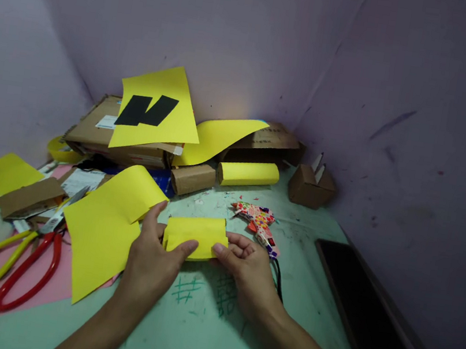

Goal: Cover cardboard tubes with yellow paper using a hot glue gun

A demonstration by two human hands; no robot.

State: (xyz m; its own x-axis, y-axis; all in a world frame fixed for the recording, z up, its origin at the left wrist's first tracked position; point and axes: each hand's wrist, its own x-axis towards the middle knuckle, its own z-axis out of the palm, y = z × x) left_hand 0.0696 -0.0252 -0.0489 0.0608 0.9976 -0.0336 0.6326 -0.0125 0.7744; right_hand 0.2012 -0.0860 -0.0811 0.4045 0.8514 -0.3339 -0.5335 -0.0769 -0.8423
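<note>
Both hands grip a small yellow paper-wrapped piece (195, 234) low over the pale green table (192, 332). My left hand (153, 256) pinches its left end, thumb up behind it and a finger across the front. My right hand (245, 267) pinches its right end with curled fingers. A curled yellow paper sheet (107, 225) lies just left of my left hand. A glue gun (259, 225) with a colourful floral pattern lies right behind my right hand, its black cord running under that wrist.
Scissors (13, 267) with red and yellow handles lie on pink paper at the left. Cardboard boxes (119, 143), more yellow sheets, a yellow roll (248, 174) and a small brown box (310, 187) crowd the back. A dark flat slab (362, 304) lies at the right wall.
</note>
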